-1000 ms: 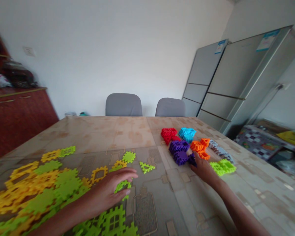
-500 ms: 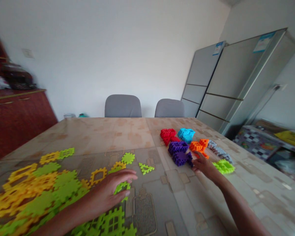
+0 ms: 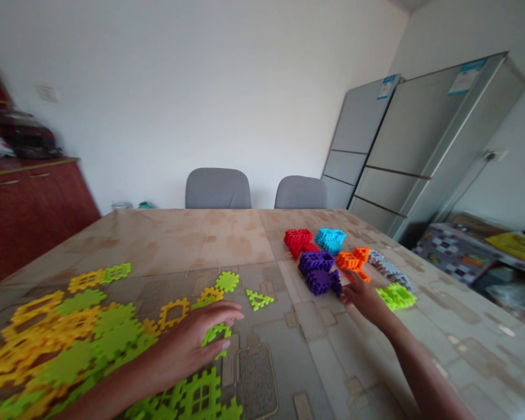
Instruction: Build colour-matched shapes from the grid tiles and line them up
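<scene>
My left hand [image 3: 205, 332] hovers over or rests on green interlocking plastic pieces, its fingers stretched out and thumb apart, gripping nothing. A green frame piece [image 3: 219, 332] shows partly beneath its fingers. My right hand [image 3: 361, 294] reaches to the right edge of the purple pieces [image 3: 319, 274]. Its index finger and thumb are spread, close to an upright purple piece [image 3: 335, 282]; whether they touch it I cannot tell. Just beyond that hand sit stacked orange pieces [image 3: 352, 259]. A light green stack [image 3: 396, 296] lies to its right.
Yellow pieces [image 3: 35, 335] and green pieces [image 3: 118, 329] spread over the table's left side. A green triangle [image 3: 259, 299] lies near the middle. Red [image 3: 298, 240], light blue [image 3: 331, 239] and grey stacks [image 3: 391, 270] stand at right. Two grey chairs [image 3: 217, 188] are behind the table [image 3: 192, 233].
The view has shifted very slightly. Both hands stay in nearly the same places, and no piece has visibly moved.
</scene>
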Tool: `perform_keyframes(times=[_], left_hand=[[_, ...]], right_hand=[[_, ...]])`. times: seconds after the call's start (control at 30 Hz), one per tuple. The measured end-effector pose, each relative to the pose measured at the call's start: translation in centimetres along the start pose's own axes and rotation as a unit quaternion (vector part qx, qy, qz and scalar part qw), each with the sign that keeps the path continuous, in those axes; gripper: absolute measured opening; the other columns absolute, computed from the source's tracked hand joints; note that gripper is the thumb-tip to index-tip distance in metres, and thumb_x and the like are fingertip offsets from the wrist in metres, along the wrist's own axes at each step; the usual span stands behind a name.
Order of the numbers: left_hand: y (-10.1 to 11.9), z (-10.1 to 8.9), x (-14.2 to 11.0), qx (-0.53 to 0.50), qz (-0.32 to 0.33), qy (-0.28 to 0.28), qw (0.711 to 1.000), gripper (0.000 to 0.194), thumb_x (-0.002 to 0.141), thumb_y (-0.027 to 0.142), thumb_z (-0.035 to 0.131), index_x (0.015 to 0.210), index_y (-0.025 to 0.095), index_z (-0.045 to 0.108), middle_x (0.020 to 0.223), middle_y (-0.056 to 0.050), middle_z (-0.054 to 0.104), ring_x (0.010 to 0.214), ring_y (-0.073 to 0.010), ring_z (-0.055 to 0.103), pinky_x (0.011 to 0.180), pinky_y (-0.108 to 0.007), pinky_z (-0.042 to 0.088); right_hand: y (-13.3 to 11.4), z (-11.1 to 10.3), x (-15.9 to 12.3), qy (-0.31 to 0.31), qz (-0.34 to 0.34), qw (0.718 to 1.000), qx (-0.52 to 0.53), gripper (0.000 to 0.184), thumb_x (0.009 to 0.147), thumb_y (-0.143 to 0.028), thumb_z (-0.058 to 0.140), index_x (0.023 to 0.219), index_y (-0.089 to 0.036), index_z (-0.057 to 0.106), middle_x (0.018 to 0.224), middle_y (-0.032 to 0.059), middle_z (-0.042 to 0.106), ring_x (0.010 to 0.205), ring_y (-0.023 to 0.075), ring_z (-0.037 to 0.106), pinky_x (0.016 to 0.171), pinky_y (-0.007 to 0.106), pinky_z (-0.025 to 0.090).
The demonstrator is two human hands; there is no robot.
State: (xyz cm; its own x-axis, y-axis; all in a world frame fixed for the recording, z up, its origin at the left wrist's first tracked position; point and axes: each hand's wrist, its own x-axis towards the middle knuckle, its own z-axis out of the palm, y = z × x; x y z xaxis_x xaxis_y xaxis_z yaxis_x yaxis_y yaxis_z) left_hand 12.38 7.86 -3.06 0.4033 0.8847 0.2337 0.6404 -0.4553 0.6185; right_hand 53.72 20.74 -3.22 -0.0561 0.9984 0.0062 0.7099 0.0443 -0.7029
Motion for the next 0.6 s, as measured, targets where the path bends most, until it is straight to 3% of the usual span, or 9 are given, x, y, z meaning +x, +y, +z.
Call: perform_keyframes(times=[0.2, 0.33, 0.6], left_hand=[[0.39, -0.15, 0.12, -0.007, -0.007, -0.008, 1.0, 0.042, 0.084, 0.021, 0.056, 0.124, 0.032, 0.061, 0.132, 0.0, 0.061, 0.121, -0.0205, 0.058, 0.103, -0.03, 0.046], [0.13, -0.11, 0.03, 0.004, -0.004, -0.011, 1.0, 0.041, 0.085, 0.023, 0.058, 0.125, 0.032, 0.06, 0.133, -0.001, 0.061, 0.121, -0.0209, 0.058, 0.104, -0.03, 0.045], [0.23, -0.18, 0.01, 0.004, -0.025, -0.021, 0.999, 0.042, 0.084, 0.021, 0.057, 0.124, 0.032, 0.061, 0.134, -0.001, 0.06, 0.123, -0.022, 0.056, 0.107, -0.034, 0.042]], right_hand=[[-0.28, 0.36, 0.08, 0.014, -0.017, 1.0, -0.022, 0.051, 0.08, -0.018, 0.042, 0.131, -0.01, 0.048, 0.068, 0.0048, 0.071, 0.065, 0.0218, 0.071, 0.063, 0.031, 0.054], [-0.39, -0.29, -0.39, 0.034, -0.038, 0.997, -0.051, 0.055, 0.076, -0.019, 0.051, 0.13, -0.013, 0.05, 0.083, 0.0076, 0.074, 0.072, 0.0222, 0.071, 0.069, 0.032, 0.053], [-0.28, 0.31, -0.39, 0.061, -0.062, 0.992, -0.093, 0.068, 0.066, -0.017, 0.056, 0.134, -0.016, 0.049, 0.076, 0.0007, 0.072, 0.068, 0.0204, 0.068, 0.066, 0.029, 0.051]])
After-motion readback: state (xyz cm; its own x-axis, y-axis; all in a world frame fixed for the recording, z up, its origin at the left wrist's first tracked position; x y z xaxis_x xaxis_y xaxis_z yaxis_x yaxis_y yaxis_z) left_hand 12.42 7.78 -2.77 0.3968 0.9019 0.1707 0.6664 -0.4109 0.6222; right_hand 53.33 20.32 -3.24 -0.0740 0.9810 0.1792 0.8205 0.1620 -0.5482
